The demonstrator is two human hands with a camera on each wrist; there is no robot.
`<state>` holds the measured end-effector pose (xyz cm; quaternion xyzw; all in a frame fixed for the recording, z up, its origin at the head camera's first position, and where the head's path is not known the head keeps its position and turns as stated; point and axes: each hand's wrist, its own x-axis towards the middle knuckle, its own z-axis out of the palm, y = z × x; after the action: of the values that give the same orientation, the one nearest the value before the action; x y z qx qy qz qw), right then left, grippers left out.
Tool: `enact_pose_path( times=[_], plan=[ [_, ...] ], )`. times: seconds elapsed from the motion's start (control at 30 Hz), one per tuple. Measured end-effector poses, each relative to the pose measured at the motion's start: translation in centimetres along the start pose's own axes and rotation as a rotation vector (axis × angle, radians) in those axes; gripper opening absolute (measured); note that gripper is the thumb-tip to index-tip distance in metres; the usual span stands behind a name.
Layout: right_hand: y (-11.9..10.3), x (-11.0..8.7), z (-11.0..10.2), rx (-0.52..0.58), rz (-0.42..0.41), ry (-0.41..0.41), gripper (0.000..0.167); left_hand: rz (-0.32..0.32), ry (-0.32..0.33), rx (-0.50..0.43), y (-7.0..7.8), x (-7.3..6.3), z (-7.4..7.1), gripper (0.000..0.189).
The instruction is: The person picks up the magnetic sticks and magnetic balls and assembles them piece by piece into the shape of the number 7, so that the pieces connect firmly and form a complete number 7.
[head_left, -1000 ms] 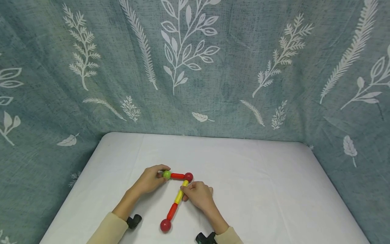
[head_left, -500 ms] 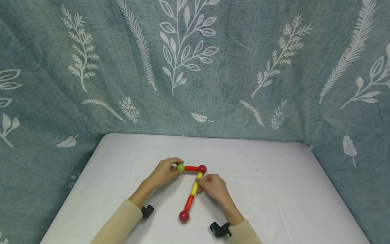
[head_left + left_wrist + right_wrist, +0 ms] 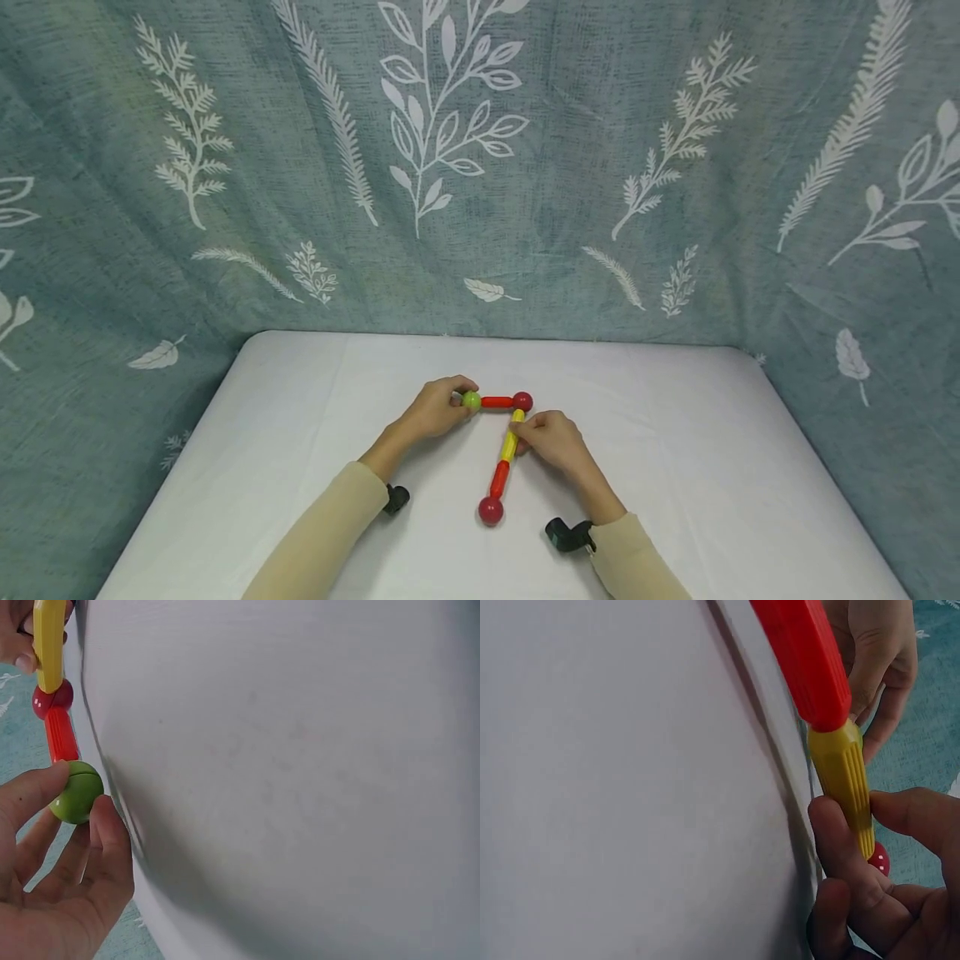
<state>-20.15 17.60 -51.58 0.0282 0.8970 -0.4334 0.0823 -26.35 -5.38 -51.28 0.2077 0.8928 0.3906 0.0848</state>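
Observation:
A jointed chain of balls and ribbed rods spans both hands over the table. My left hand (image 3: pixel 437 406) pinches its green ball (image 3: pixel 77 793) between thumb and fingers. From that ball a red rod (image 3: pixel 497 402) runs right to a dark red ball (image 3: pixel 522 402). A yellow rod (image 3: pixel 841 780) leads from there toward the front, and my right hand (image 3: pixel 553 439) pinches it between thumb and fingers. Beyond the yellow rod come a second red rod (image 3: pixel 804 660) and a larger red ball (image 3: pixel 491 510) at the near end.
White cloth (image 3: pixel 675 467) covers the table, whose back edge meets a teal leaf-patterned curtain (image 3: pixel 570 167). Black wrist devices (image 3: pixel 568 535) sit at both wrists, beside beige sleeves (image 3: pixel 330 525).
Both hands have carried the whole chain to the right and farther back across the table. Their grips stay the same, on the green ball and the yellow rod.

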Motion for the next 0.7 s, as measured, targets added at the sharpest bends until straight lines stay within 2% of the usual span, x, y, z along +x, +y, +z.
enact_pose_path(
  times=[0.2,0.53,0.7],
  plan=[
    [0.35,0.26,-0.14,0.002,0.019,0.008,0.032,-0.015,-0.002,0.005,-0.13,0.60,0.44,0.035],
    [0.61,0.25,0.03,-0.008,0.034,0.024,0.030,-0.024,0.000,-0.038,-0.31,0.33,0.33,0.034],
    [0.78,0.14,0.21,0.025,0.042,0.026,0.029,-0.037,-0.010,-0.053,-0.52,0.20,0.18,0.034]
  ],
)
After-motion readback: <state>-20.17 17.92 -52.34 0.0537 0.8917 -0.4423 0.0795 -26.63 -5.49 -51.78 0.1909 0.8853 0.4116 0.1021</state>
